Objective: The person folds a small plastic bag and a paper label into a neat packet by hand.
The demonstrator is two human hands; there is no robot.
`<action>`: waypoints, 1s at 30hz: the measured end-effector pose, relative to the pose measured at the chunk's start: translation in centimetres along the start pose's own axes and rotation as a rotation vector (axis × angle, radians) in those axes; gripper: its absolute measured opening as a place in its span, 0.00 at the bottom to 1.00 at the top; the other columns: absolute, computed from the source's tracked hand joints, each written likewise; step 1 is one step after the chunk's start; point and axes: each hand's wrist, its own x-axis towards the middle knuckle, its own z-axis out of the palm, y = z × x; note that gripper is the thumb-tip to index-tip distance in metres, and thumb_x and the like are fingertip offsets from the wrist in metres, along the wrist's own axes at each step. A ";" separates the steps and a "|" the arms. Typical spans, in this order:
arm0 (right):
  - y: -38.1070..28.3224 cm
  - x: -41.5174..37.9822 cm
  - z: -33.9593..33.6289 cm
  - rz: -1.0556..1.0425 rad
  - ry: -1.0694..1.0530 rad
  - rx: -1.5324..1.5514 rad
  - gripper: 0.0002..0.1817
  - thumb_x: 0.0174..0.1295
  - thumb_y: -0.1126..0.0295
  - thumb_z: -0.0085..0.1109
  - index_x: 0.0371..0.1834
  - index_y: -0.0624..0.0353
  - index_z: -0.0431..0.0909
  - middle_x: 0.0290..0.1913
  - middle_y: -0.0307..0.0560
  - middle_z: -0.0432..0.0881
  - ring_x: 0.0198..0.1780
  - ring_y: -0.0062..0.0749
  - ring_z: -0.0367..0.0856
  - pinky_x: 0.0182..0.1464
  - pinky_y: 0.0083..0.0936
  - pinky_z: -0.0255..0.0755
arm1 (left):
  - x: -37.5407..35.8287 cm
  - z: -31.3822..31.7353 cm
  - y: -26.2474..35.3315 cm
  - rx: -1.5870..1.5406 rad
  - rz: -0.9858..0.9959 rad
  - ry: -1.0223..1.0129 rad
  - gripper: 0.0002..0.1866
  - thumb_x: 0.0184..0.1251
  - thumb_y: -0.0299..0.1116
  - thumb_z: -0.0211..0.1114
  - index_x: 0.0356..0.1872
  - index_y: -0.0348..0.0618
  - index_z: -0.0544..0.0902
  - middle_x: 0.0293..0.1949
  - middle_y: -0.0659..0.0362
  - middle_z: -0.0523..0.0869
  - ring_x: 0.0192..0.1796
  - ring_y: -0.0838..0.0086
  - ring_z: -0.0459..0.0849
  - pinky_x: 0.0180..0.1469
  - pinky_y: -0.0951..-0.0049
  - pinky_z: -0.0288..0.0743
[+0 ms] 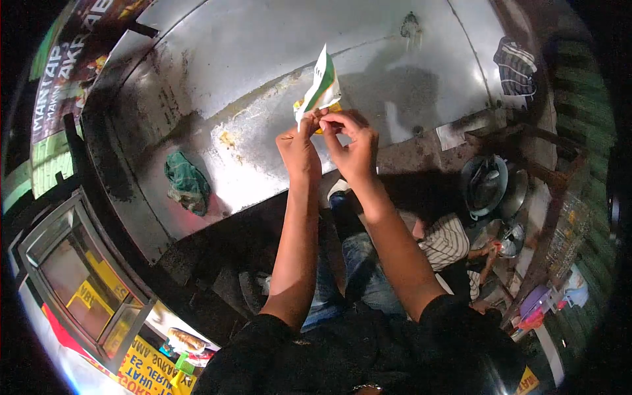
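Observation:
My left hand [301,150] is closed, pinching the lower edge of a white, green and yellow plastic packet [322,82] above the metal counter [276,122]. My right hand [355,146] is beside it, thumb and fingertips pinched together at the packet's lower right edge. The fingertips of both hands almost touch. Above them the packet's pointed top sticks up, and its yellow part is partly hidden behind the fingers. Its contents and print cannot be made out.
A crumpled green cloth [187,181] lies on the counter's left. At far right is a striped cloth [515,66]. Pans [484,187] stand lower right, where a person in a striped shirt [446,242] crouches, one hand at a pan. A glass case [85,270] stands lower left.

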 end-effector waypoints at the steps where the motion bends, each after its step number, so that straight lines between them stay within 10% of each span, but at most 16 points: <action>1: 0.3 0.0 0.2 -0.005 -0.001 -0.002 0.08 0.54 0.78 0.65 0.38 0.62 0.81 0.37 0.49 0.85 0.36 0.38 0.86 0.37 0.27 0.78 | 0.0 0.0 0.0 0.006 -0.007 0.006 0.12 0.66 0.29 0.62 0.38 0.27 0.84 0.40 0.48 0.87 0.43 0.69 0.85 0.50 0.73 0.77; 12: 2.6 -0.2 0.0 0.069 0.130 0.080 0.10 0.56 0.81 0.61 0.42 0.65 0.81 0.44 0.49 0.81 0.43 0.34 0.83 0.42 0.25 0.78 | 0.1 -0.6 -0.2 -0.036 -0.031 -0.075 0.12 0.68 0.28 0.60 0.42 0.27 0.82 0.41 0.47 0.86 0.44 0.67 0.86 0.53 0.71 0.78; 16: 4.0 1.0 -1.0 -0.081 -0.116 0.098 0.10 0.59 0.82 0.58 0.44 0.67 0.81 0.45 0.49 0.79 0.43 0.31 0.82 0.41 0.21 0.77 | 0.1 -0.9 -0.1 -0.042 -0.029 -0.063 0.11 0.68 0.28 0.59 0.43 0.27 0.82 0.40 0.47 0.86 0.43 0.66 0.86 0.53 0.70 0.78; 23: 4.2 6.0 -3.1 0.530 -0.596 0.256 0.07 0.63 0.77 0.59 0.42 0.66 0.81 0.43 0.44 0.81 0.39 0.24 0.81 0.36 0.20 0.77 | 1.6 -2.3 0.9 -0.030 -0.120 -0.138 0.10 0.65 0.26 0.59 0.39 0.27 0.82 0.35 0.49 0.87 0.37 0.64 0.87 0.49 0.69 0.80; 30: 4.7 10.6 -2.4 0.365 -0.961 0.033 0.18 0.60 0.71 0.63 0.54 0.61 0.76 0.38 0.37 0.81 0.38 0.22 0.77 0.41 0.20 0.74 | 2.8 -3.4 1.7 -0.092 -0.154 -0.239 0.13 0.67 0.31 0.56 0.41 0.27 0.79 0.35 0.51 0.84 0.34 0.66 0.81 0.43 0.68 0.79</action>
